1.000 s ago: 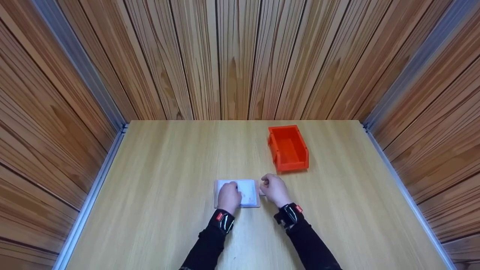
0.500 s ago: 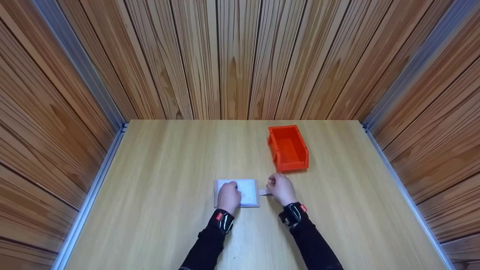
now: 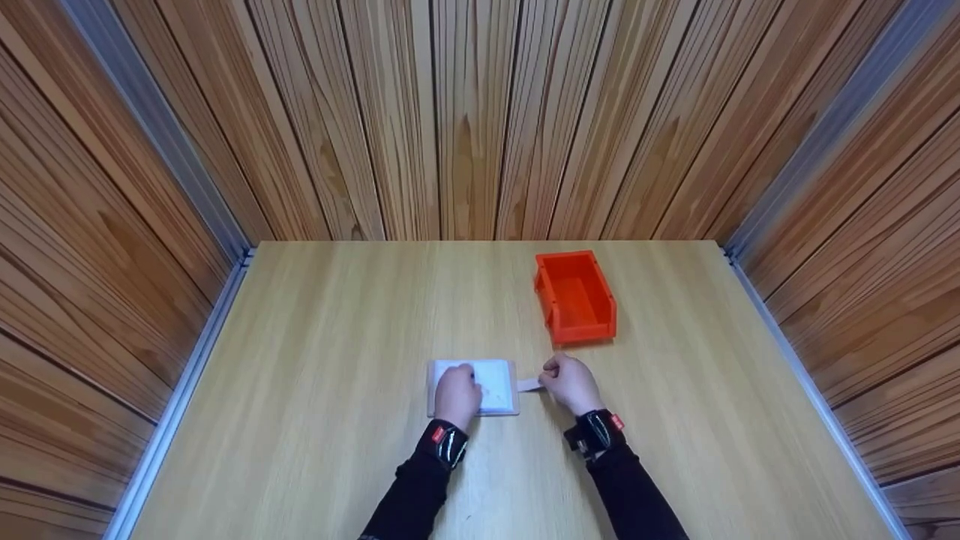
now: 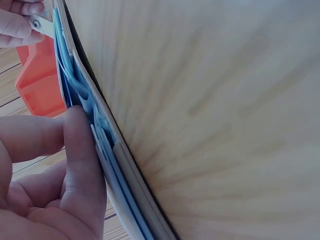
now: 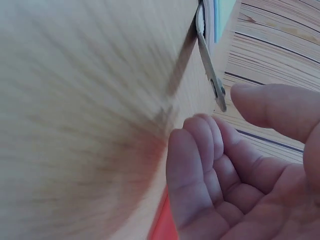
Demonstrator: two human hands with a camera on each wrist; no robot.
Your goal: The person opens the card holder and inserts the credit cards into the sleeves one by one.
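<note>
pressing a flat pouch on the counter.
left hand holds it down with straight fingers; right hand, fingers curled, at its metal tab, grip unclear; orange bin near.

Card sleeve: flat on the tabletop, under the left hand.
Metal tab: sticks out of the sleeve's right edge, between the two hands, touching the right hand.
Bin: on the tabletop just beyond the right hand, apart from it.
Wall: behind the tabletop, far beyond both hands.
</note>
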